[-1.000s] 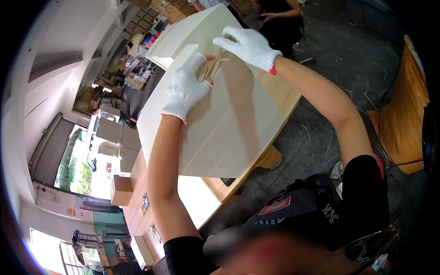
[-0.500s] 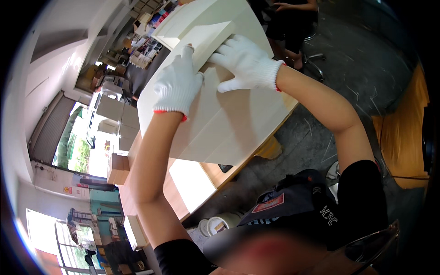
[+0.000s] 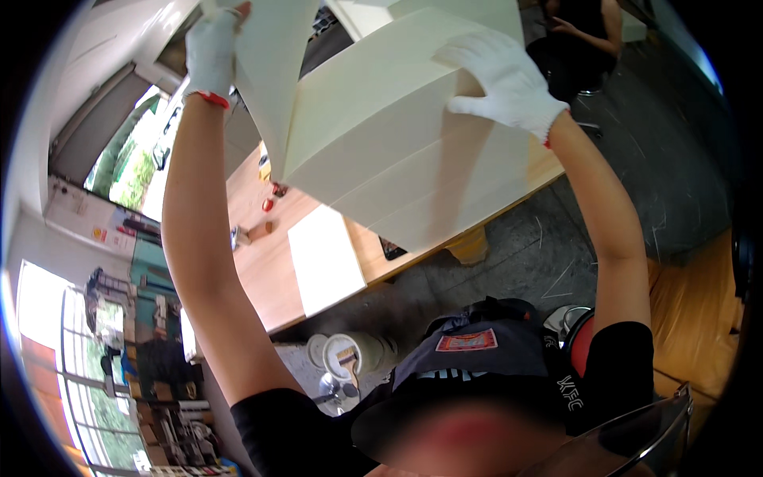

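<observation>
A large cream-white cardboard sheet (image 3: 358, 119) with crease lines covers much of the wooden table (image 3: 274, 298). On the left one panel of it (image 3: 274, 63) stands raised. My left hand (image 3: 211, 57), in a white knitted glove with a red cuff, is closed at the outer edge of that panel; a bare fingertip shows at the top. To the right, my right hand (image 3: 509, 83), gloved the same way and slightly blurred, has its fingers and thumb spread over the sheet and holds nothing.
A smaller white sheet (image 3: 324, 258) and a dark phone-like object (image 3: 392, 249) lie near the table's front edge. Below it stand a white bucket (image 3: 369, 350) and a brush (image 3: 347, 359). Another person (image 3: 580, 40) sits at the far right. Small red items (image 3: 269, 204) are on the table.
My left hand has moved up and left with the raised panel. My right hand has shifted right, away from the left one. More tabletop shows at the left.
</observation>
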`<state>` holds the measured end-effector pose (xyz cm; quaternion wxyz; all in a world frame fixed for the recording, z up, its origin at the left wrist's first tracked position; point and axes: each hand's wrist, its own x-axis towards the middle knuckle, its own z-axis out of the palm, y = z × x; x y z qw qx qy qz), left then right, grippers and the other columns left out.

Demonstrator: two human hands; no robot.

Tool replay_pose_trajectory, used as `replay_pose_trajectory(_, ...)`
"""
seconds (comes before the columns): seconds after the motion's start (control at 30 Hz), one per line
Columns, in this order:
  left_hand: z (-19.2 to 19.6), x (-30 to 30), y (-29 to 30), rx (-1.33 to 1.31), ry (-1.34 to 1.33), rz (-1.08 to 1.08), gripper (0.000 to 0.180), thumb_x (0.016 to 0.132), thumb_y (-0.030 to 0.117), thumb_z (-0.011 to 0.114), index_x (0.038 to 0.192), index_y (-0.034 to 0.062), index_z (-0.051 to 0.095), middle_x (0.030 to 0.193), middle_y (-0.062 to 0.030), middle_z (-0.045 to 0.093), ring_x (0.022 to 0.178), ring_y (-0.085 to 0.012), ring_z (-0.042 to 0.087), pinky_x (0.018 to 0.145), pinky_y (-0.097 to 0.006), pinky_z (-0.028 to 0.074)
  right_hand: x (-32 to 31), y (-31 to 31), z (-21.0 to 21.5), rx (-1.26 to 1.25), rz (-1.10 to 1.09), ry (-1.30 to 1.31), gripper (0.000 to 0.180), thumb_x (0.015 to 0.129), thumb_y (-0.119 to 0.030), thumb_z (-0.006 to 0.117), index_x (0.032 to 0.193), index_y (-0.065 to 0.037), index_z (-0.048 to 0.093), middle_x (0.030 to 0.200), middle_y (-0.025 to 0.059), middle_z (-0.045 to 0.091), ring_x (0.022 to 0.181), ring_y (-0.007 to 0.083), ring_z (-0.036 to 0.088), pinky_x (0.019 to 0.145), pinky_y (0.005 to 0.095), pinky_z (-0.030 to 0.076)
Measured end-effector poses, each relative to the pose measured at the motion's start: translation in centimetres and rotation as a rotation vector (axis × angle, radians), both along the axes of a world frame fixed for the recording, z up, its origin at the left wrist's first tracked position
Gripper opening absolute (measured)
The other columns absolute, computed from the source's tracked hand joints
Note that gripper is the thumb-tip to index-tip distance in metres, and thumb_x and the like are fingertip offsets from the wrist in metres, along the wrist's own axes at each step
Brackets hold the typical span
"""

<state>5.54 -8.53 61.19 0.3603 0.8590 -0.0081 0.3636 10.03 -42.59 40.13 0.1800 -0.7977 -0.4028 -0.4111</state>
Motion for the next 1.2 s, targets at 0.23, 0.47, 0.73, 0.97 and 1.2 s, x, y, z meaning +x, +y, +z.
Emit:
replay_pose_trajectory(0.23,-0.8,-6.9,10.0,-0.616,-0.409,-0.131,0.039,0.099,0.016,0.045,0.132,-0.0015,0.057,0.121,-0.0162,0.064,0.105,-0.0274,0.064,0.091,-0.038,0.054,-1.0,1.2,0.9,-0.094,-0.086,0.011,0.065,0.080,-0.046,0.072,0.134,-0.015,0.058,0.138,0.0114,0.056,0.131,0.0317,0.048,0.111,0.0438,0.037)
replay_pose_trajectory(0.47,-7.0,-12.5,15.7,-0.811,-0.496,-0.239,0.038,0.100,0.027,0.045,0.129,0.0051,0.057,0.121,-0.0105,0.062,0.110,-0.0291,0.060,0.093,-0.042,0.052,-10.6,16.0,3.4,-0.102,0.299,0.107,0.068,0.079,-0.050,0.072,0.126,-0.003,0.058,0.127,0.0213,0.058,0.122,0.0376,0.052,0.106,0.0464,0.039)
replay_pose_trajectory(0.73,-13.5,-13.2,21.4,-0.954,-0.626,-0.306,0.042,0.100,0.029,0.040,0.133,0.0087,0.055,0.134,-0.0113,0.055,0.123,-0.0338,0.052,0.105,-0.052,0.044,-12.1,22.3,1.6,-0.160,0.253,0.052,0.055,0.075,-0.042,0.075,0.111,-0.003,0.061,0.107,0.0159,0.061,0.108,0.0314,0.057,0.096,0.0439,0.044)
replay_pose_trajectory(0.97,-19.0,-17.9,20.8,-1.162,-0.734,-0.085,0.047,0.094,0.037,0.050,0.133,0.0110,0.052,0.134,-0.0092,0.055,0.125,-0.0327,0.050,0.101,-0.056,0.045,-14.0,23.1,2.1,-0.159,0.216,-0.074,0.076,0.077,-0.049,0.073,0.130,0.002,0.055,0.139,0.0219,0.052,0.130,0.0357,0.047,0.112,0.0442,0.034)
replay_pose_trajectory(1.2,-27.6,-22.5,15.1,-1.219,-0.606,-0.037,0.049,0.096,0.040,0.050,0.131,0.0050,0.052,0.130,-0.0138,0.056,0.119,-0.0276,0.054,0.102,-0.044,0.046,-19.5,31.7,-9.4,0.002,0.334,0.026,0.058,0.087,-0.026,0.067,0.142,-0.022,0.050,0.119,0.0088,0.064,0.106,0.0261,0.064,0.087,0.0361,0.054)
